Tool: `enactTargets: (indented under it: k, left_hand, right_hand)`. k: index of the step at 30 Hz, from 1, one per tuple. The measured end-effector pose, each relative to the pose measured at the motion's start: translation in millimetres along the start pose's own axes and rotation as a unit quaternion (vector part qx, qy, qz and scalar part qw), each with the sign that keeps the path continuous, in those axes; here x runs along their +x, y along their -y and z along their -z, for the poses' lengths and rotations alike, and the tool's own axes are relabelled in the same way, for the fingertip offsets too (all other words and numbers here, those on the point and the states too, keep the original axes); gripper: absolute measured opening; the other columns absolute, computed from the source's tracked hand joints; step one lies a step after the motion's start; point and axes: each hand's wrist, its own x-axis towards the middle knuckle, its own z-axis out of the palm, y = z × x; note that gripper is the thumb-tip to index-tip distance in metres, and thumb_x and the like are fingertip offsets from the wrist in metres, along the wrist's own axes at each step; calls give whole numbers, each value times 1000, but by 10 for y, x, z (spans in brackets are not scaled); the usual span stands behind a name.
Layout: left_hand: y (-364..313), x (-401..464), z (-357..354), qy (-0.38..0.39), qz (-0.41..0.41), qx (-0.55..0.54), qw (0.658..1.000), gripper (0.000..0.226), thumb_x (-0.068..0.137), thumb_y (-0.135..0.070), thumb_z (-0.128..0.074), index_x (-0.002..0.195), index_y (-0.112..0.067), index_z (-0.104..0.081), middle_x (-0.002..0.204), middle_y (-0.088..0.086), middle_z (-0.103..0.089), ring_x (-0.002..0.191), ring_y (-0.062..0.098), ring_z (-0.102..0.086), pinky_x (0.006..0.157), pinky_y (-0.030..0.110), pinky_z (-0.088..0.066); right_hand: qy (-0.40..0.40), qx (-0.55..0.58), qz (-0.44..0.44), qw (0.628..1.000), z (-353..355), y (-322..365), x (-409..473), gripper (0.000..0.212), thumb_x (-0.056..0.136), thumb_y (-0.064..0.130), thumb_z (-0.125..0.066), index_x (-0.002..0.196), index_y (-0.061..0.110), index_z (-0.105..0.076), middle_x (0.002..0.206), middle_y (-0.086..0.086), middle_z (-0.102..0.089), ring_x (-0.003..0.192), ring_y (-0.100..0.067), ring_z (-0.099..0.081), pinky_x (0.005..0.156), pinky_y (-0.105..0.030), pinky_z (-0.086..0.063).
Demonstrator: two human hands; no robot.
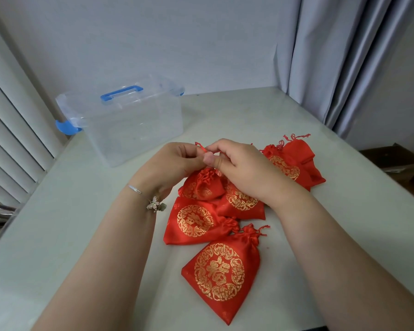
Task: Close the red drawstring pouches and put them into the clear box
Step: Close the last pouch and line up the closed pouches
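Red drawstring pouches, gold-printed, clustered on the pale desk in the head view; one pouch lifted slightly at the middle of the cluster, mouth already gathered into ruffles. Left hand and right hand meeting just above that mouth, fingers of both curled and pinching the thin red cord. Judged mid-step: cinching this pouch, not yet finished.

Clear box with blue handle standing at the far left of the desk, apart from the cluster, seemingly holding no pouches, so nothing packed yet. Lid apparently propped behind it, though hard to tell through the clear plastic.

Nearest pouch flat, neck drawn tight. Another beside it, neck also gathered. One partly under the right wrist, two more at far right, state of mouths unclear. All left to be boxed.

Forearms reaching in from below, converging; silver bracelet with butterfly charm on left wrist.
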Motion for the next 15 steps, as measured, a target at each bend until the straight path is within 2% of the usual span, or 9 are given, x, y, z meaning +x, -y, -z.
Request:
enactTargets:
  k: [3, 5, 8, 10, 12, 15]
  left_hand:
    - [-5, -7, 5, 3, 11, 4, 1000, 18, 86, -12, -63, 69, -11, -68, 65, 1, -63, 63, 16, -49, 65, 27, -38]
    - [-26, -29, 11, 9, 14, -4, 1000, 17, 80, -22, -68, 65, -15, -70, 71, 6, -65, 71, 24, -47, 69, 34, -37]
    - [-54, -47, 10, -2, 9, -10, 1000, 14, 63, -32, -71, 63, -19, -74, 87, 12, -71, 82, 24, -53, 78, 37, -38]
    - [-43, -20, 14, -18, -4, -27, 999, 12, 61, -26, -73, 66, -16, -73, 85, 4, -73, 84, 17, -62, 83, 30, -45]
    - [-40, -2, 20, -38, -26, -57, 997, 13, 64, -17, -73, 72, -7, -69, 79, -2, -74, 80, 10, -66, 80, 22, -52]
    - [-52, 2, 42, -63, -44, -114, 990, 23, 63, -12, -72, 82, 1, -68, 85, 6, -73, 83, 15, -67, 84, 24, -54]
  right_hand:
    - [-26, -70, 8, 997, 51, 13, -25, 28, 89, 51, -53, 90, 24, -60, 67, 9, -62, 65, -3, -56, 60, -30, -42]
    - [-58, -89, 23, 994, 78, 5, -26, 33, 88, 52, -55, 78, 20, -57, 55, 8, -53, 53, -6, -47, 54, -32, -37]
    - [-58, 8, 13, 998, 126, -26, -11, 33, 92, 43, -54, 68, 20, -56, 45, 9, -44, 44, -7, -40, 50, -29, -33]
    - [-54, 83, -7, 995, 135, -41, 6, 33, 95, 37, -52, 66, 22, -53, 44, 12, -46, 41, -6, -44, 47, -24, -36]
    - [-46, 136, -13, 990, 128, -40, 16, 32, 96, 33, -51, 67, 22, -53, 47, 12, -47, 42, -11, -49, 47, -22, -39]
    - [-4, 222, -24, 975, 84, -15, 8, 31, 98, 28, -48, 69, 18, -51, 59, 3, -48, 48, -10, -53, 50, -23, -46]
